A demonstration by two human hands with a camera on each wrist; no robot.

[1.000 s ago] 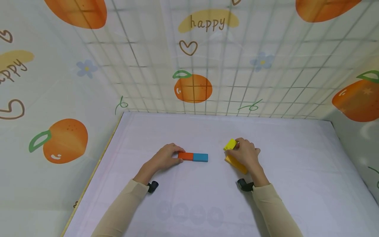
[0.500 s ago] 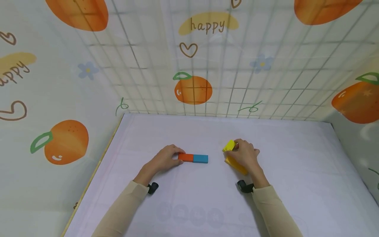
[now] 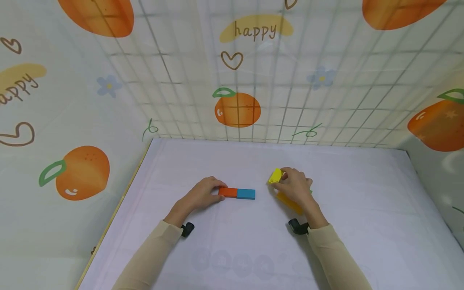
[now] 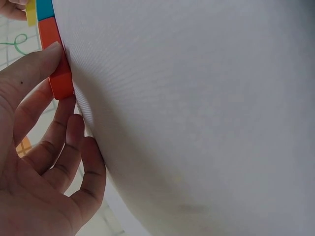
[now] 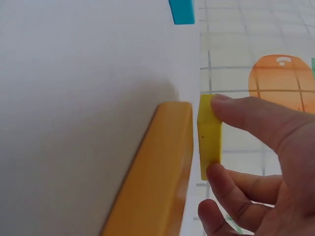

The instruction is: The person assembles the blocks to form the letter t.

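Observation:
My left hand [image 3: 204,194] pinches the left part of an orange-red block [image 3: 228,192] lying on the white table. In the left wrist view the thumb presses one long side of that block [image 4: 59,81]. End to end with it lies a blue block [image 3: 246,194]. My right hand [image 3: 296,186] holds a small yellow block [image 3: 276,176] between thumb and fingers. The right wrist view shows this yellow block [image 5: 210,137] lifted off the table. Beneath the right hand lies a longer amber-yellow block [image 3: 288,202], partly hidden by the hand.
A bit of something green [image 3: 311,191] peeks out behind the right hand; the rest is hidden. The white table [image 3: 232,233] meets a patterned curtain [image 3: 188,92] at the back and at both sides.
My right hand has moved slightly left with the yellow block, uncovering the green bit behind it. The left hand and the orange-red and blue blocks stay in place.

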